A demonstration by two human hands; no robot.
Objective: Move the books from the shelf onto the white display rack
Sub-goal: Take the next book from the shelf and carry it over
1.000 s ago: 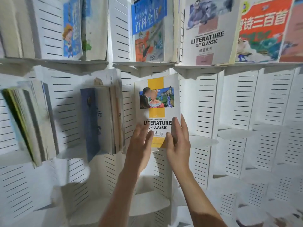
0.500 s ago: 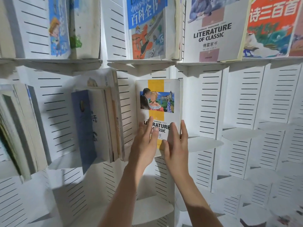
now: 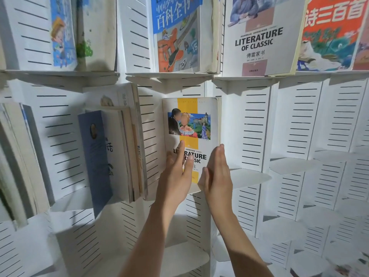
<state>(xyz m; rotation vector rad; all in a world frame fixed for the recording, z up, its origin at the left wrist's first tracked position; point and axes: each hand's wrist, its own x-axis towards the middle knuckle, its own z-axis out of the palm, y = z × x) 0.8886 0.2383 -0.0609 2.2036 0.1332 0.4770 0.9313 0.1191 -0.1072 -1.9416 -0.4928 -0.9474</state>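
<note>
White rack, middle tier: book upright on its ledge, left hand flat on the cover, right hand flat against its right edge; placing step, release judged next.

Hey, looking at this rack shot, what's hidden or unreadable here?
All in the head view:
- Yellow-striped book: lower title text and bottom edge covered by the left hand and right hand.
- Orange book, top right: title cut off by the frame edge.
- Books at far left: blurred, covers turned away.
</note>
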